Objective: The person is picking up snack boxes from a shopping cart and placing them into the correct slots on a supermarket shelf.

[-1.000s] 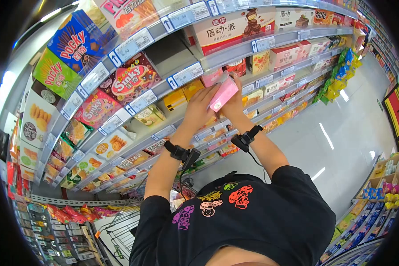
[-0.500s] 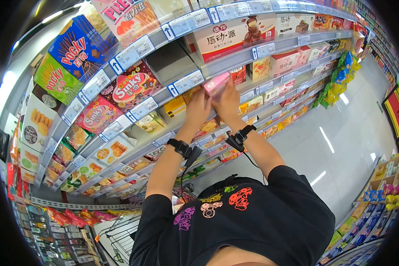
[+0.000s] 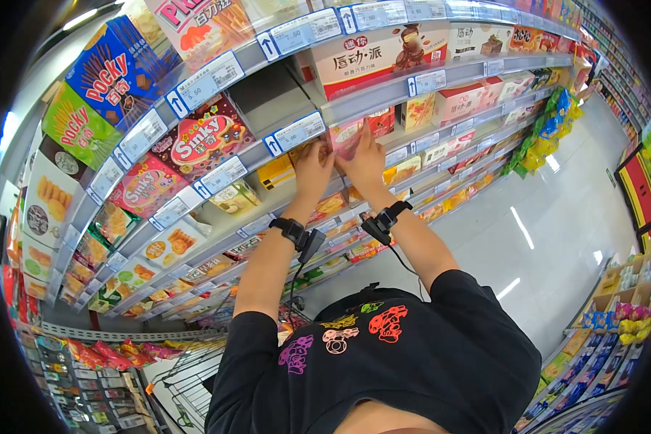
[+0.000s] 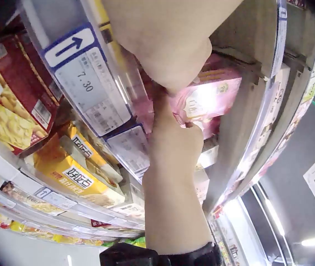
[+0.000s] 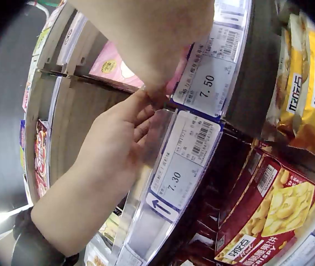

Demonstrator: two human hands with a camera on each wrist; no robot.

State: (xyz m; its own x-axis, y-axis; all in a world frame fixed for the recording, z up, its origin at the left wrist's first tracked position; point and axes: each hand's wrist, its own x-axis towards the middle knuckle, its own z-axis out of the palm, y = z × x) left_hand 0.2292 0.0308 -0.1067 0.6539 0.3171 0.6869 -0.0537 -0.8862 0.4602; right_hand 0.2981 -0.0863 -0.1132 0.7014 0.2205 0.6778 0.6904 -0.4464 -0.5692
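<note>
A pink snack box sits in a shelf row behind the price-label strip, with both hands at its near end. My left hand has its fingertips right at the box's lower left corner; in the right wrist view its other fingers bend loosely by the shelf lip. Against the right side of the box lies the straight index finger of my right hand, its thumb across the front. The left wrist view shows the pink box partly hidden behind the near hand.
A red box stands right of the pink one, yellow packs to the left. Above is a large chocolate pie box; Sinky boxes and Pocky boxes fill the left. A wire cart stands lower left.
The pink box has gone from being held tilted in front of the shelf to sitting in the shelf row. Both hands moved with it, and the right index finger has straightened along its side.
</note>
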